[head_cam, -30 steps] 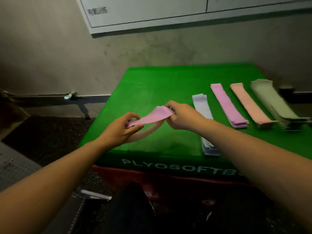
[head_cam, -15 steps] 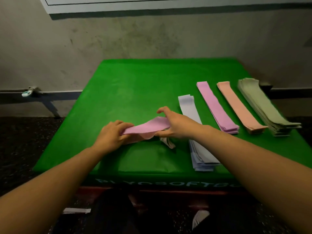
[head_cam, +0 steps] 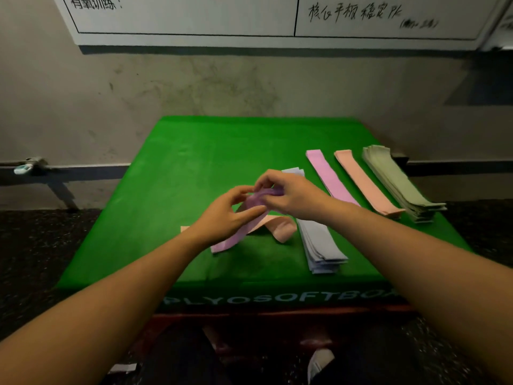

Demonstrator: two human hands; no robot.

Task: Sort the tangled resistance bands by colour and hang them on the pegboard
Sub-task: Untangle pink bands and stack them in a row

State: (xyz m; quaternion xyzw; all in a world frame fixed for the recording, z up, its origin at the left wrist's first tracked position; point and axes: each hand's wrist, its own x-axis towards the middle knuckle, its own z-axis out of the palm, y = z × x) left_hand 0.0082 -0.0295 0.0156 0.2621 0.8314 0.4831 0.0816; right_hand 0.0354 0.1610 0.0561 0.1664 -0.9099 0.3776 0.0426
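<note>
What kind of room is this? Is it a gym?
Probably a gym or training room. The green box is a soft jump box marked PLYOSOFTBOX, sorted stretchy band piles lie on it, and a whiteboard with handwritten headings hangs on the wall.
</note>
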